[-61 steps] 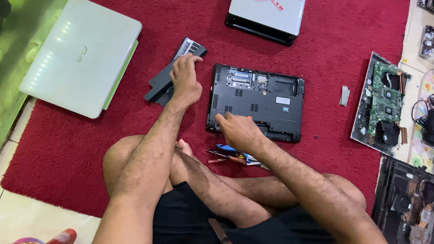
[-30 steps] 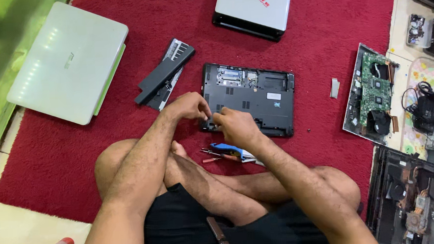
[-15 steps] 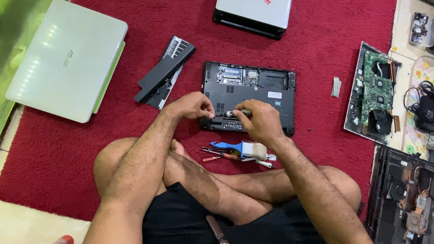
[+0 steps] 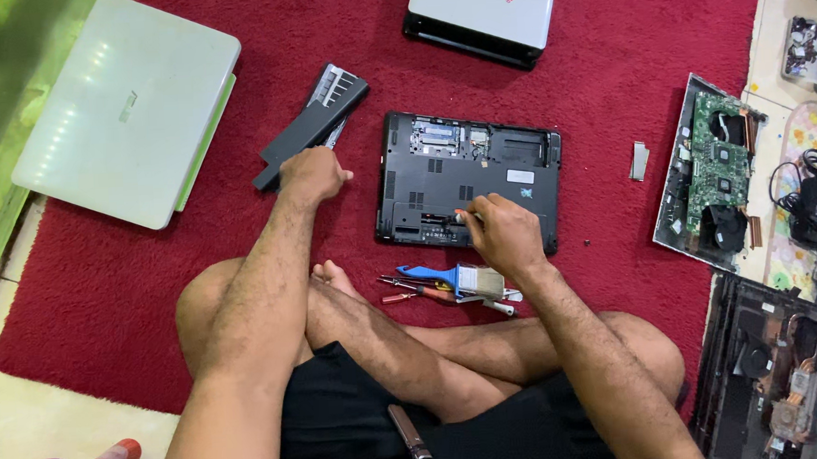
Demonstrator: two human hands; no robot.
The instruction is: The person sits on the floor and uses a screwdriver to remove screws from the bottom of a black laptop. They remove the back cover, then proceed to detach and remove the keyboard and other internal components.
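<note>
A: Position of the person?

B: Seated cross-legged on a red rug (image 4: 133,300). A black laptop base (image 4: 466,180) lies underside up just ahead of the knees.

A: Right hand?

B: Right hand (image 4: 505,234) rests on the near edge of the base, fingers pinched narrow around a small tool, likely a screwdriver (image 4: 464,217); only its tip shows, set against the casing.

A: Left hand?

B: Left hand (image 4: 311,174) is on the rug left of the base, curled loosely, knuckles up, touching the near end of a long black battery pack (image 4: 314,123). Cannot tell whether it grips anything.

A: Around them?

B: A blue-handled brush (image 4: 458,278) and a few small screwdrivers (image 4: 412,287) lie between the base and the shins. White closed laptop (image 4: 132,104) far left, half off the rug. Another white laptop (image 4: 486,11) at the top. Opened chassis with a green circuit board (image 4: 718,171) to the right, well apart from the hands.
</note>
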